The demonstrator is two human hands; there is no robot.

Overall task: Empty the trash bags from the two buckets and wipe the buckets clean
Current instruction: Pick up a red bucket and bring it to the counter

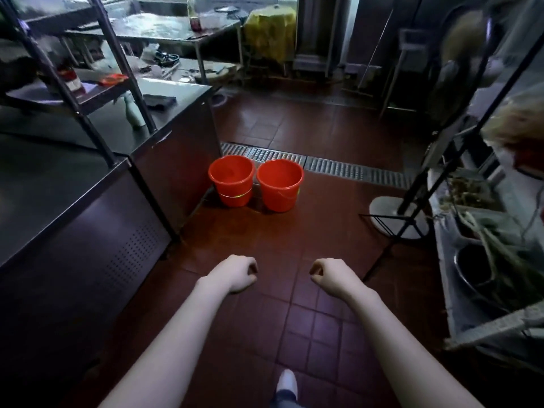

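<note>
Both hands are held out ahead of the person at about the same height, well short of the buckets. Left hand [240, 273] has its fingers curled loosely under with the thumb close to the fingertips, and nothing is in it. Right hand [325, 275] mirrors it, likewise loosely curled and holding nothing. No cloth or bag is in either grasp.

Two red buckets stand upright on the tiled floor [309, 290], side by side. Their rims are touching or very nearly so. The left bucket [232, 182] sits just beside the lower front corner of the steel counter [164, 92], tucked against its side panel. The right bucket [279, 184] stands on the open side. Both are placed just in front of the floor drain grate [332, 169], which crosses the floor behind them. That position is judged to suit draining and rinsing.

No bag is visible over either rim, and what shows of the interiors looks bare red. Whether a thin liner or residue remains cannot be told from this angle.

A folded dark cloth [159, 101] lies near the counter's front edge, beside a pale bottle [134, 111]. It is judged a likely wiping cloth, though this is not confirmed. A rack of vegetables stands along the right side.

Judgement: the hands are unoccupied and wiping has not visibly begun from this position. The buckets lie beyond reach from this stance.
</note>
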